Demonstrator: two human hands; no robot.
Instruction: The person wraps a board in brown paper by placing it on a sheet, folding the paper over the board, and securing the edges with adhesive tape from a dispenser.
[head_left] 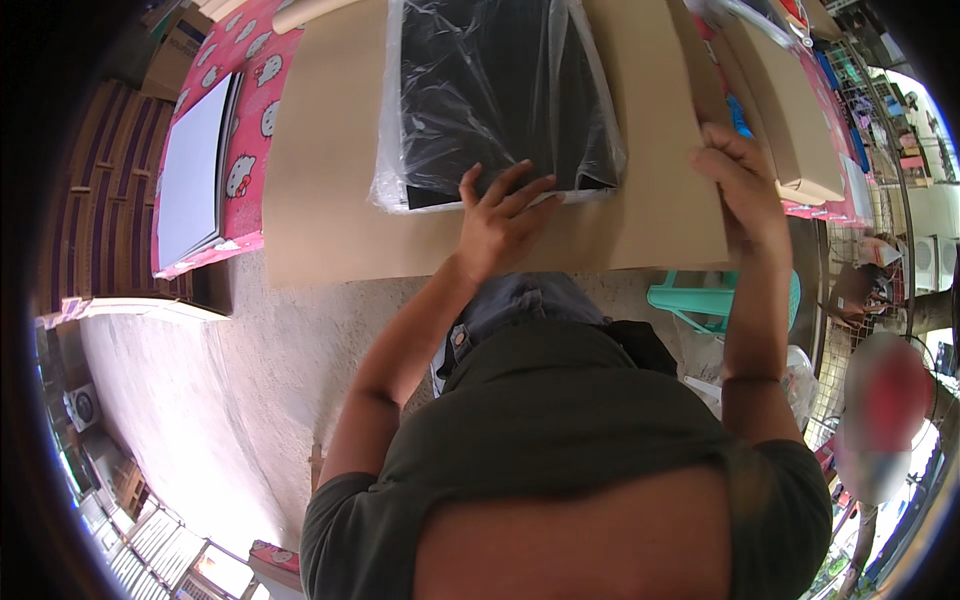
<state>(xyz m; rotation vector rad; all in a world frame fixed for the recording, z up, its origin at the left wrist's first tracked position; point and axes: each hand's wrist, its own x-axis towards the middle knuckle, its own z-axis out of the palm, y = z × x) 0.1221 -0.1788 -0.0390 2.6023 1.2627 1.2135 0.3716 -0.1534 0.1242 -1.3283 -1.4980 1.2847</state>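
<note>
A flat, black rectangular item point(490, 95) in clear plastic wrap lies on a large sheet of brown paper point(325, 150). My left hand point(505, 222) rests with fingers spread on the near edge of the wrapped item. At the right edge of the sheet, my right hand point(745, 185) is closed on the brown paper, which lifts and bends there. The fingertips of that hand are partly hidden by its own curl. What the black item is exactly I cannot tell through the plastic.
Flat white panels point(195, 175) lie stacked on the pink patterned table cover point(240, 150) at left. A long cardboard box point(785, 110) sits on the right side. Below the table's right edge stands a green plastic stool point(700, 297). Stacked cardboard point(95, 200) fills the far left.
</note>
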